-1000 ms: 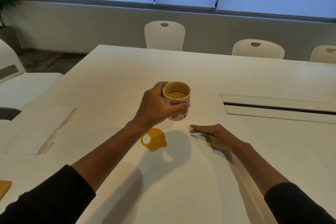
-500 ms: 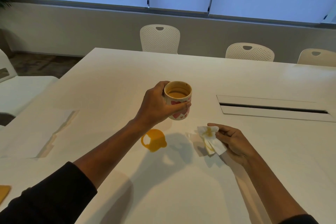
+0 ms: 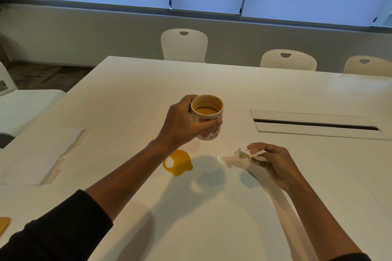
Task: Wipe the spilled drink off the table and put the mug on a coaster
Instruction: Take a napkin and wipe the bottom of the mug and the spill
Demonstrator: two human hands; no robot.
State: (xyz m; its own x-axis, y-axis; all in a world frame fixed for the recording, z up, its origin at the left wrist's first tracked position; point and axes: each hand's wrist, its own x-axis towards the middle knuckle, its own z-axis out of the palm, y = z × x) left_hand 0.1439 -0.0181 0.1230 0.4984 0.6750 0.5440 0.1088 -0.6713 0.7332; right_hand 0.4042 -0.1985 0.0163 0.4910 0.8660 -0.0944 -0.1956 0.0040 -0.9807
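Note:
My left hand (image 3: 182, 124) holds a white mug (image 3: 209, 117) with red hearts above the white table (image 3: 212, 218); brown drink fills part of it. An orange-yellow spill (image 3: 179, 163) lies on the table just below and left of the mug. To the right of the spill, my right hand (image 3: 273, 162) is closed on a crumpled white tissue (image 3: 251, 152) with a yellow stain, just above the tabletop. At the far left bottom edge an orange-yellow flat piece (image 3: 4, 225) shows partly; it looks like a coaster.
A cable slot with a lid (image 3: 316, 126) is set into the table at the right. White paper sheets (image 3: 40, 159) lie at the left. White chairs (image 3: 184, 45) stand along the far side, and one more (image 3: 23, 108) at the left.
My right hand lifted the tissue from the table, then bunched it in the fingers and shifted right. The left hand keeps the mug held in the same place.

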